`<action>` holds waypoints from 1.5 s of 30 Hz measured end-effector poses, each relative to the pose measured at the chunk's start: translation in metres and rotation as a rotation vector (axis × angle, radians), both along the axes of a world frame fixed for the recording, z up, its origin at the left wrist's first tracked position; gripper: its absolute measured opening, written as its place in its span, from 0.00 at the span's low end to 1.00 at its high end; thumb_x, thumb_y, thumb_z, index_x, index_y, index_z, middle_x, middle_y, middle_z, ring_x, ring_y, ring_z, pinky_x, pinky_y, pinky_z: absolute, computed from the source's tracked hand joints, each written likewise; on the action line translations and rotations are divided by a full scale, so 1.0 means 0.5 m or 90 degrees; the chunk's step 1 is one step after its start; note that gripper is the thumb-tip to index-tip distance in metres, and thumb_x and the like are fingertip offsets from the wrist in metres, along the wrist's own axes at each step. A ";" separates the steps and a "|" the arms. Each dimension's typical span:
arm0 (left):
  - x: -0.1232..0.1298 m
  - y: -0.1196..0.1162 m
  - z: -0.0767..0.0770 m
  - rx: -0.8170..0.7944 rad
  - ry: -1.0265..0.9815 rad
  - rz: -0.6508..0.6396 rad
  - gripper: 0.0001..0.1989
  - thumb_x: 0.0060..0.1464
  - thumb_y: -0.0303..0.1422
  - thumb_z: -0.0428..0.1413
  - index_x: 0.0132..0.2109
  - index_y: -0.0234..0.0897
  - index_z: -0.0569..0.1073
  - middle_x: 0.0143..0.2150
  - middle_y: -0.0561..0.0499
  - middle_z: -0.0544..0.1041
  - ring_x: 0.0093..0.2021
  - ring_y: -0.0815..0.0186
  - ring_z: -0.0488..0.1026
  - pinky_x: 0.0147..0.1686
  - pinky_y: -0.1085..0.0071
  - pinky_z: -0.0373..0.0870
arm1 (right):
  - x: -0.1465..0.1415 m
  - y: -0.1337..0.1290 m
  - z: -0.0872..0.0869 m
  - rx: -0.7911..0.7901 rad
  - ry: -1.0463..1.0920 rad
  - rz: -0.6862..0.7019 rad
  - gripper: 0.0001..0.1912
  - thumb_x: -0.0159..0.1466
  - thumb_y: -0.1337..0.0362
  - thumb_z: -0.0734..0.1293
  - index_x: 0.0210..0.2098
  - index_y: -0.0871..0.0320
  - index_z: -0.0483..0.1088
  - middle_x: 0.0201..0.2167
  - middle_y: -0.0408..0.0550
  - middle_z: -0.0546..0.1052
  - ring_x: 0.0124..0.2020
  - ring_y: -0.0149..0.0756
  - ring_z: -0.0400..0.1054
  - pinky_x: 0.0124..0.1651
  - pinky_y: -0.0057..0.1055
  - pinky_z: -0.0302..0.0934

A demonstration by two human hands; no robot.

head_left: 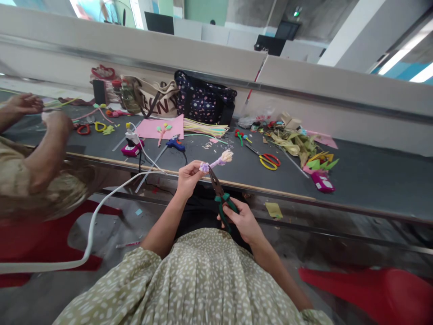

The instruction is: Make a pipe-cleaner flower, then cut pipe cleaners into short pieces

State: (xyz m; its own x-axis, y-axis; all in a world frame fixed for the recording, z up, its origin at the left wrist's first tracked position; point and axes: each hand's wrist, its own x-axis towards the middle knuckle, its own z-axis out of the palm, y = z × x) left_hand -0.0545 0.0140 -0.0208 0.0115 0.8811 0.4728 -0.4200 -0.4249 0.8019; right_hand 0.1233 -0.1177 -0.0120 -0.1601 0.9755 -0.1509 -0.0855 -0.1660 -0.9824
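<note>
My left hand (190,177) pinches a small purple-and-white fuzzy flower (204,167) above the table's front edge. Long-nose pliers (221,195) with green handles are gripped in my right hand (241,217), and their jaws reach the flower's right side. Whether the jaws are closed on it is too small to tell. Just behind the jaws, a purple fuzzy stem with a cream tufted tip (226,157) points up and right; I cannot tell whether it joins the flower.
A blue glue gun (176,143), scissors (267,160), a pink sheet (142,128) and pale fuzzy sticks (206,128) lie on the dark table (372,180). Dried husks (291,142) are at right. A white cable (96,212) crosses at left, near another person's arm (50,144). Bags (204,97) stand behind.
</note>
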 end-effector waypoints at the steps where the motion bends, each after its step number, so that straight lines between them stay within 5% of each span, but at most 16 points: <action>1: 0.000 0.000 0.000 -0.004 0.001 0.002 0.06 0.45 0.31 0.67 0.32 0.35 0.79 0.35 0.49 0.77 0.32 0.68 0.76 0.33 0.73 0.72 | -0.001 0.001 0.001 0.003 -0.012 -0.007 0.20 0.61 0.51 0.69 0.46 0.59 0.72 0.25 0.44 0.76 0.20 0.29 0.67 0.24 0.26 0.62; 10: 0.008 0.006 -0.005 -0.076 -0.055 -0.037 0.10 0.43 0.34 0.69 0.33 0.36 0.79 0.31 0.51 0.78 0.31 0.69 0.76 0.35 0.73 0.75 | 0.000 -0.001 -0.002 -0.043 0.128 0.027 0.16 0.57 0.55 0.74 0.41 0.55 0.74 0.30 0.42 0.72 0.31 0.35 0.73 0.30 0.31 0.70; 17: 0.013 0.008 -0.008 -0.160 -0.111 -0.062 0.13 0.38 0.34 0.71 0.32 0.36 0.78 0.31 0.51 0.80 0.29 0.70 0.77 0.35 0.72 0.77 | 0.005 0.002 0.005 -0.058 0.145 0.026 0.18 0.57 0.55 0.74 0.45 0.55 0.75 0.30 0.43 0.72 0.31 0.35 0.72 0.30 0.32 0.70; 45: -0.010 0.008 -0.005 -0.016 0.044 -0.032 0.07 0.43 0.32 0.68 0.32 0.35 0.80 0.34 0.50 0.78 0.31 0.71 0.72 0.31 0.76 0.68 | 0.005 0.003 0.002 -0.001 0.000 -0.027 0.19 0.59 0.52 0.71 0.44 0.57 0.75 0.27 0.43 0.71 0.30 0.36 0.72 0.28 0.31 0.71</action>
State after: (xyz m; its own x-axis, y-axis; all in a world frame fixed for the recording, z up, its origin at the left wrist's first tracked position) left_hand -0.0593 0.0178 -0.0235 0.0884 0.8898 0.4476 -0.3836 -0.3843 0.8397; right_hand 0.1256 -0.1164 -0.0108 -0.1184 0.9813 -0.1520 -0.0932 -0.1634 -0.9821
